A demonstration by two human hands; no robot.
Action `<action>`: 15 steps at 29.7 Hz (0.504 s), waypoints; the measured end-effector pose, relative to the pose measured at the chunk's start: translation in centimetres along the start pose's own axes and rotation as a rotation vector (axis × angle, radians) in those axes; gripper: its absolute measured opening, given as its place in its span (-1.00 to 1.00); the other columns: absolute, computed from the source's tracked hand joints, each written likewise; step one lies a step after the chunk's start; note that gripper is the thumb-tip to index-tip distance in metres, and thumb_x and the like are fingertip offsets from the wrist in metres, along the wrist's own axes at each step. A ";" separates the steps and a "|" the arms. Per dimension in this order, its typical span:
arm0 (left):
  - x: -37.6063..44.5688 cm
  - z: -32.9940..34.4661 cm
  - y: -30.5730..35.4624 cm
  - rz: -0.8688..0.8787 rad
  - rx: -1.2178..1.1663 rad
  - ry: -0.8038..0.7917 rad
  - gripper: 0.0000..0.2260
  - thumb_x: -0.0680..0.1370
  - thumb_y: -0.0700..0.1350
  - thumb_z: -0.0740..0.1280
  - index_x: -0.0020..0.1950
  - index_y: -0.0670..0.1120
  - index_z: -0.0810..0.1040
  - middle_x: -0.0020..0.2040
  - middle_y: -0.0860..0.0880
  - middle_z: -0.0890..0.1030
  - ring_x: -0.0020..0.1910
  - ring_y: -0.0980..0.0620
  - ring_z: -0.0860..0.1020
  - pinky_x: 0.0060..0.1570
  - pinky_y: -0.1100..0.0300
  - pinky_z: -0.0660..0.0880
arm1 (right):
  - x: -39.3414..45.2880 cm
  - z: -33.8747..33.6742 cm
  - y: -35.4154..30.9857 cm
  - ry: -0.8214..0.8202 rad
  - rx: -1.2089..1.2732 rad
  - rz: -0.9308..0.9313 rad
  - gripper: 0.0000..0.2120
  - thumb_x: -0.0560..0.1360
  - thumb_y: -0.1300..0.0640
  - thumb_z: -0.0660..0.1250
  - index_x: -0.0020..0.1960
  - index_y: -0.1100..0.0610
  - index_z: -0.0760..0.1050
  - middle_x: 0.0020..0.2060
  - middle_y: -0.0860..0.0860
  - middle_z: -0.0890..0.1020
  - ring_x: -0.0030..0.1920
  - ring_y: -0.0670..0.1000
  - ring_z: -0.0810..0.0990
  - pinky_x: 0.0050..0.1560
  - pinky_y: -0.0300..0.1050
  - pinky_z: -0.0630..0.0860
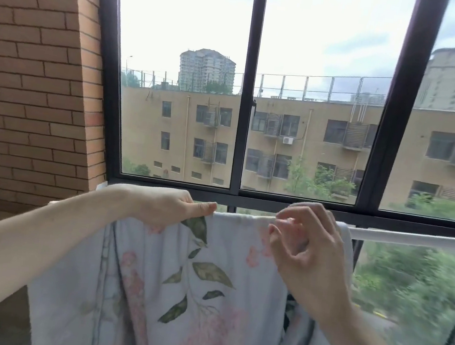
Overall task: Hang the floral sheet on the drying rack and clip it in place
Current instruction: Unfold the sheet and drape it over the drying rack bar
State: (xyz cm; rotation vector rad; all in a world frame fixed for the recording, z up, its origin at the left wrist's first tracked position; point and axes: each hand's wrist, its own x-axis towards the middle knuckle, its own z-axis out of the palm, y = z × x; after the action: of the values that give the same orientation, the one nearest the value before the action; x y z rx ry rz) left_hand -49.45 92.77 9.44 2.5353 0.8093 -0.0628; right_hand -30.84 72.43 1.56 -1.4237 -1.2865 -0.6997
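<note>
The pale blue cotton sheet printed with pink blossoms and green leaves [180, 280] already drapes over the white metal rack bar [411, 238] by the window. The left hand [171, 208] pinches its top edge against the bar; the right hand [305, 246] hovers with curled fingers holding nothing. Spreading comes next — then clips, none visible. No containers in sight.

Sheet [178, 294]: pale blue, printed with pink blossoms and green leaves; draped over the rail, hanging down in soft folds.
Rack rail [411, 238]: white horizontal bar before the window, bare at right.
</note>
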 end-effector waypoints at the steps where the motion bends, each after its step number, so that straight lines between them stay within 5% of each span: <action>1: 0.2 0.0 -0.1 0.000 -0.002 0.013 -0.10 0.38 0.64 0.05 0.05 -0.08 0.76 -0.35 -0.12 0.28 -0.53 -0.02 0.28 -0.52 0.26 0.38 | -1.5 -0.5 0.7 0.029 -0.074 0.017 -0.74 0.40 0.15 0.59 0.00 0.01 0.58 0.00 -0.16 0.57 0.04 -0.01 0.56 0.11 0.04 0.48; 4: 0.8 0.1 -0.3 0.015 0.045 0.028 0.10 0.26 0.70 0.03 0.08 -0.29 0.66 -0.32 -0.13 0.34 -0.51 -0.04 0.28 -0.51 0.28 0.36 | -6.2 -1.0 2.8 0.036 -0.186 0.185 -0.41 0.25 0.08 0.70 0.16 0.09 0.49 0.10 -0.04 0.46 0.08 0.06 0.48 0.11 0.04 0.47; 7: 0.5 0.5 0.5 0.015 0.081 0.025 -0.11 0.33 0.69 0.01 -0.04 -0.10 0.61 -0.35 -0.10 0.25 -0.52 -0.03 0.22 -0.53 0.29 0.30 | -9.7 -1.4 4.2 0.052 -0.074 0.469 -0.19 0.23 0.10 0.71 0.32 0.05 0.31 0.15 -0.13 0.34 -0.06 -0.10 0.52 -0.08 -0.16 0.52; 9: 0.3 0.4 0.7 -0.007 0.069 0.031 -0.16 0.36 0.63 0.02 -0.06 -0.12 0.59 -0.37 -0.07 0.22 -0.52 -0.01 0.17 -0.54 0.26 0.24 | -10.5 -2.2 4.6 0.050 0.013 0.615 -0.40 0.35 0.14 0.64 0.22 -0.06 0.38 -0.03 -0.24 0.45 -0.29 -0.10 0.56 -0.33 -0.38 0.39; 11: 0.1 0.4 0.7 -0.026 0.057 0.032 -0.12 0.30 0.68 0.03 -0.08 -0.11 0.59 -0.34 -0.08 0.27 -0.51 -0.01 0.15 -0.54 0.24 0.21 | -10.5 -3.2 5.2 0.005 0.018 0.629 -0.75 0.50 0.17 0.52 -0.08 -0.12 0.51 -0.41 -0.17 0.51 -0.49 -0.07 0.45 -0.50 -0.35 0.26; 13: -0.2 0.5 0.8 -0.029 0.055 0.020 -0.03 0.26 0.72 0.03 -0.07 -0.15 0.65 -0.31 -0.09 0.32 -0.51 -0.01 0.17 -0.53 0.24 0.22 | -9.9 -4.2 5.5 0.029 0.050 0.648 -0.71 0.55 0.22 0.45 -0.29 0.00 0.49 -0.55 -0.04 0.44 -0.53 -0.07 0.29 -0.51 -0.26 0.19; 15: -0.4 0.5 1.1 -0.050 0.042 0.007 -0.03 0.33 0.67 0.03 -0.01 -0.15 0.75 -0.31 -0.09 0.43 -0.53 0.00 0.26 -0.52 0.24 0.32 | -7.9 -5.0 5.4 0.097 0.093 0.635 -0.71 0.54 0.32 0.39 -0.32 0.10 0.48 -0.53 0.07 0.48 -0.55 -0.05 0.38 -0.49 -0.19 0.41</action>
State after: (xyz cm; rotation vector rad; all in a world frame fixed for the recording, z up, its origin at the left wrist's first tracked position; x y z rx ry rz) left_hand -49.16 91.53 9.56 2.5560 0.8829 -0.0884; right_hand -26.70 65.72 -5.87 -1.5815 -0.7126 -0.2687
